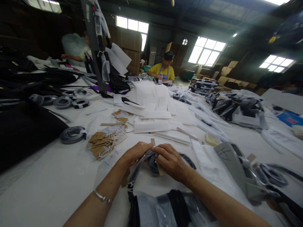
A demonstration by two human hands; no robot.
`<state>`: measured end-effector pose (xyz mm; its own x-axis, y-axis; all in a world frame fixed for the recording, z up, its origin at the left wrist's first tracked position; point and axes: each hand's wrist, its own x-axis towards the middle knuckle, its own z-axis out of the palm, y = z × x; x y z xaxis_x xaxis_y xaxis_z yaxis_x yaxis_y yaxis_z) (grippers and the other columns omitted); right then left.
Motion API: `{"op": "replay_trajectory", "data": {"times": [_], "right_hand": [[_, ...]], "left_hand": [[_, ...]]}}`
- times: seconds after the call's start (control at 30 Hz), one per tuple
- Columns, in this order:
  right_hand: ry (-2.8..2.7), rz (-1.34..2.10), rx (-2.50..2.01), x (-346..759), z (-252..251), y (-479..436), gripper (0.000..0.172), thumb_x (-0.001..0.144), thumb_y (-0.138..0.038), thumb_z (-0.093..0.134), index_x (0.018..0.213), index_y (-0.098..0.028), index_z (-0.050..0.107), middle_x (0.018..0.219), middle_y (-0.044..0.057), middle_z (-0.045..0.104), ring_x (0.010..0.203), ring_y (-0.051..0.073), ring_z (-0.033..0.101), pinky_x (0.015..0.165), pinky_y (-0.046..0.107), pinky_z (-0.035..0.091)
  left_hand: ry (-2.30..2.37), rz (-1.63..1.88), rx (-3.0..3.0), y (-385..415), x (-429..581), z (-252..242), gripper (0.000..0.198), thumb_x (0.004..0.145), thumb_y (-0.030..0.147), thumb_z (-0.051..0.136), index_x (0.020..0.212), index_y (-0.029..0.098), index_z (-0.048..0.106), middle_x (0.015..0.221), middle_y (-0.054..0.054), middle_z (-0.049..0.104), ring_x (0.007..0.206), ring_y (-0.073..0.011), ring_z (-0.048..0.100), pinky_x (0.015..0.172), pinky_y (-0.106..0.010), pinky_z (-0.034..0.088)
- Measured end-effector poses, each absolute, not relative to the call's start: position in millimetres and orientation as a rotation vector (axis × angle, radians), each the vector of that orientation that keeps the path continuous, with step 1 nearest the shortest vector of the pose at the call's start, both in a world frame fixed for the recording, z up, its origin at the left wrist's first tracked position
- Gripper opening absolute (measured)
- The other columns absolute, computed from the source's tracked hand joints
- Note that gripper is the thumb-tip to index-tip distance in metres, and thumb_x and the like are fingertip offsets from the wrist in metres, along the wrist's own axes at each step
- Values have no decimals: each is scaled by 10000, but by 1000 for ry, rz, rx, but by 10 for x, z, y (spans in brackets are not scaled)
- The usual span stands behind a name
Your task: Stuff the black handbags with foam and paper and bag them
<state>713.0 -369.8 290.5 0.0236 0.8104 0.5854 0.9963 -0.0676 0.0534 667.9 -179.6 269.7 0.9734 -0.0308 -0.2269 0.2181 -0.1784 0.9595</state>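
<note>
At the table's middle, my left hand (136,153) and my right hand (170,160) meet over a coiled grey-black strap (152,164). A narrow brown paper strip (161,169) crosses the coil; its upper end sticks up between my hands. My left fingers are closed at the coil's upper left edge, where clear plastic also shows. My right hand is closed on the strip, fingers bent over the coil. Exactly what lies between the fingertips is partly hidden. Nearest me lies a black bag (178,206) with clear plastic and pale sheeting over it.
Brown tags with white strings (99,143) lie to the left, near another coiled strap (73,135). White foam sheets (152,104) are piled ahead. A grey metal device (233,157) stands at right. A person in yellow (163,71) works across the table.
</note>
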Motion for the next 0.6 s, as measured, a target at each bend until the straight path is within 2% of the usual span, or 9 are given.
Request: {"op": "replay_trajectory", "data": {"times": [0.13,0.33,0.6], "right_hand": [[-1848,-646,-1927,7094,2893,-3677,194,977,-105,455,901,-173,619,1165,117,682,1074,231,601,912,402,529],[-1846,-515,-1925,7147,2861,-3710,197,973,-111,478,1087,-171,627,1252,132,664,1180,237,612,993,414,531],[-1984,-402,-1863,7194,2982,-3637,192,984,-123,459,1022,-179,639,1183,128,692,1148,241,620,962,405,527]], "left_hand": [[190,-206,1678,-1829,6717,2585,595,695,741,557,689,146,578,581,17,519,530,-110,417,495,-235,339],[287,-155,1783,-1743,6703,2573,445,680,581,646,592,160,533,508,48,450,504,-99,364,471,-232,252],[334,-157,1922,-1625,6717,2614,320,678,463,573,539,183,501,473,46,424,487,-111,361,472,-255,235]]}}
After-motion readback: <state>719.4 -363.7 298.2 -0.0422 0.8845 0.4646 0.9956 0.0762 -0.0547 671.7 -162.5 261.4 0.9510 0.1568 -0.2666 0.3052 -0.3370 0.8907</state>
